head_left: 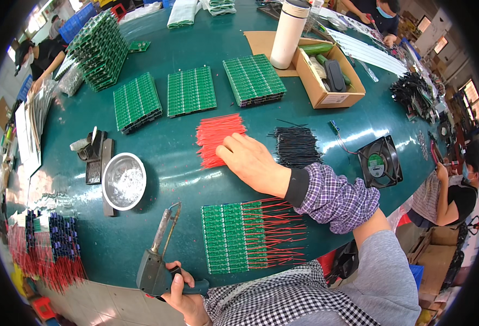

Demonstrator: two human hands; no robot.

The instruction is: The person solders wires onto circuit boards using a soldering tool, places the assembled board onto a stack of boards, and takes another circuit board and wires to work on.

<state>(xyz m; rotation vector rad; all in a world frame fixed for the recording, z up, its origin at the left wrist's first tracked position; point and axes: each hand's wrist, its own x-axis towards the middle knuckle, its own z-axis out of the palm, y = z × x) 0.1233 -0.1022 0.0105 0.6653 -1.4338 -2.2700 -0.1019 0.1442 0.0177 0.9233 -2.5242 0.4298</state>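
Note:
My left hand [183, 295] is wrapped round the handle of a soldering gun [153, 267], whose metal tip points up and away over the table. On a bundle of red wires [216, 129], my right hand [255, 164] lies palm down with its fingers bent together at the wires; the fingertips are partly hidden. Just right of that hand is a bundle of black wires [296, 145]. Nearer to me lies a green circuit board panel [224, 239], with a row of red wires sticking out from its right side.
A white bowl [124, 181] and black stand [94, 163] are on the left. Board stacks [191, 91] line the back, beside a cardboard box [334, 99] and white bottle [290, 35]. A black fan [379, 161] lies right. Other people work around the table.

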